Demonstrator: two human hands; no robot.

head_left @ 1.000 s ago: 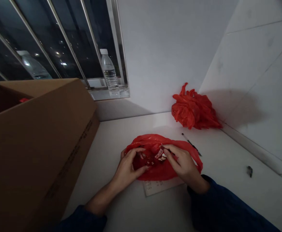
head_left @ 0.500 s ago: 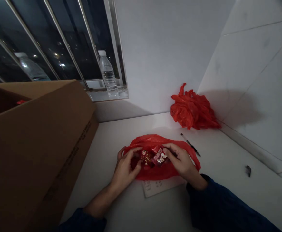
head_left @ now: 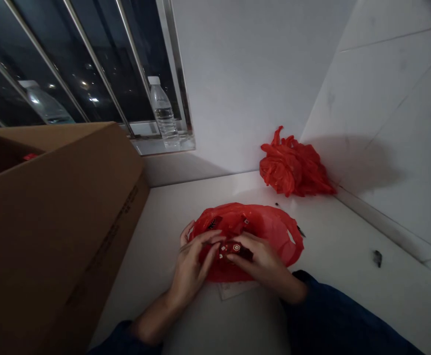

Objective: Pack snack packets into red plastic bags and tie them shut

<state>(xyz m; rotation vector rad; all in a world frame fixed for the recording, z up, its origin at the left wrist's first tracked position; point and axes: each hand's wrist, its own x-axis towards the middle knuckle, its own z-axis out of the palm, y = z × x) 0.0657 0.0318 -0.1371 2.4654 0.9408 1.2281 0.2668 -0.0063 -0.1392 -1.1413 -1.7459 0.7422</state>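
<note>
A red plastic bag (head_left: 280, 239) lies spread open on the white table. Inside its mouth, my right hand (head_left: 261, 259) is closed on a small dark red packet (head_left: 233, 248) with gold print, thumb in front. My left hand (head_left: 191, 261) grips the bag's left side, some fingers outside the rim. Its thumb and forefinger reach in to the left end of the packet; whether they pinch it is hard to tell. Other small dark packets (head_left: 214, 223) sit deeper in the bag. Under the bag's near edge a sheet of paper (head_left: 233, 291) with writing sticks out.
A large cardboard box (head_left: 52, 212) stands at the left. Crumpled red bags (head_left: 292, 165) lie in the far right corner. A pen (head_left: 301, 231) is mostly covered by the bag. A small dark object (head_left: 377, 258) rests at right. Water bottles (head_left: 164, 113) stand by the barred window.
My right hand has moved left and inward, with the gold-printed packet now between its fingers. The pink packet it held is gone from it. The bag's mouth has spread wider, covering most of the pen.
</note>
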